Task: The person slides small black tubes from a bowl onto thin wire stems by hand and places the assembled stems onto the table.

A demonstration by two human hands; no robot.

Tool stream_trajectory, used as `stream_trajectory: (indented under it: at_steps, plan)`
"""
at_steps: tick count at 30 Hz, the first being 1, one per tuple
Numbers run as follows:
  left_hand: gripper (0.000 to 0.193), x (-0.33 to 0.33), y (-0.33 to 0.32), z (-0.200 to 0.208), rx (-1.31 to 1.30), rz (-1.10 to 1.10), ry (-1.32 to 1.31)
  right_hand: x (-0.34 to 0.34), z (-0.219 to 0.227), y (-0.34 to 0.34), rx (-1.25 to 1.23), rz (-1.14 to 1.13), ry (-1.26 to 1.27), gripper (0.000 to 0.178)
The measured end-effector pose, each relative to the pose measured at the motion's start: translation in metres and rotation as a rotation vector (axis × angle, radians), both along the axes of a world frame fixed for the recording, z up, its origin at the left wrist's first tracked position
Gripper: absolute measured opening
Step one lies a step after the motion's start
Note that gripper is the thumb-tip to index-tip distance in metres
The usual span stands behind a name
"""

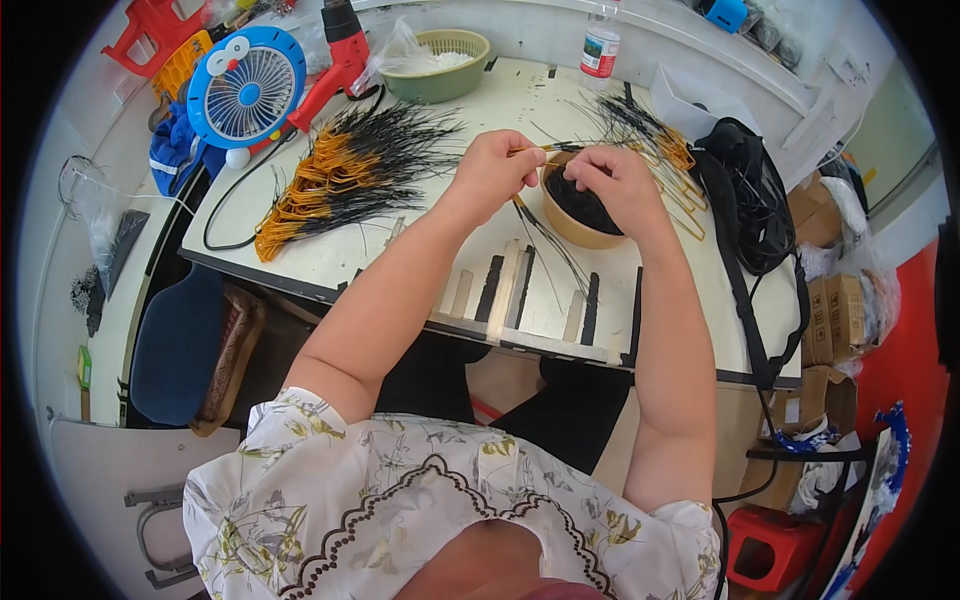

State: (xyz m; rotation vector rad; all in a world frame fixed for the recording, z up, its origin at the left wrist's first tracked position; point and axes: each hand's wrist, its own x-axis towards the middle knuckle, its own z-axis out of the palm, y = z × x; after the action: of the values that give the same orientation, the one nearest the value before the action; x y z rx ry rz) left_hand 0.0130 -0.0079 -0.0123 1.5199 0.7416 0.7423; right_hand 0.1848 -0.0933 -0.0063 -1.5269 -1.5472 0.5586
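My left hand (497, 175) is closed in a pinch on a thin yellow-and-black wire (552, 163), just left of a tan bowl (557, 222). Above the bowl, my right hand (622, 185) has its thumb and fingers pressed together; what is between its fingertips is too small to make out. Small black pieces (588, 207) fill the bowl. More wires with dark ends (548, 245) hang or lie below my left hand. To the left is a big pile of yellow wires with black ends (325, 180); a smaller bunch (672, 150) lies right of the bowl.
At the back left stand a blue fan (248, 90), a red heat gun (345, 60) and a green basket (436, 85). A bottle (600, 50) stands at the back. A black bag (740, 190) with straps lies at the right. Taped strips (500, 290) line the front edge.
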Motion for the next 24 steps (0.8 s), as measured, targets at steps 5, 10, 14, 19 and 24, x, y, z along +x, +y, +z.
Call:
stream_trajectory:
  at_steps: [5, 10, 14, 19, 24]
  plan:
    - [0.010, 0.001, 0.000, -0.001, 0.013, -0.008, 0.000, -0.002, -0.008, 0.003, 0.103, 0.020, 0.062, 0.007]
    - [0.010, 0.001, -0.002, -0.003, -0.001, -0.005, 0.006, -0.006, -0.007, 0.003, 0.163, 0.030, 0.065, 0.003]
    - [0.010, 0.002, -0.002, -0.002, -0.032, 0.001, -0.033, -0.002, -0.007, 0.004, 0.061, 0.039, 0.184, 0.004]
    - [0.009, 0.005, -0.001, -0.007, 0.005, -0.013, -0.023, -0.003, -0.011, 0.005, 0.097, 0.021, 0.148, 0.009]
    - [0.009, 0.004, -0.002, -0.007, -0.010, -0.024, -0.017, -0.010, -0.009, 0.005, 0.131, -0.027, 0.065, 0.005]
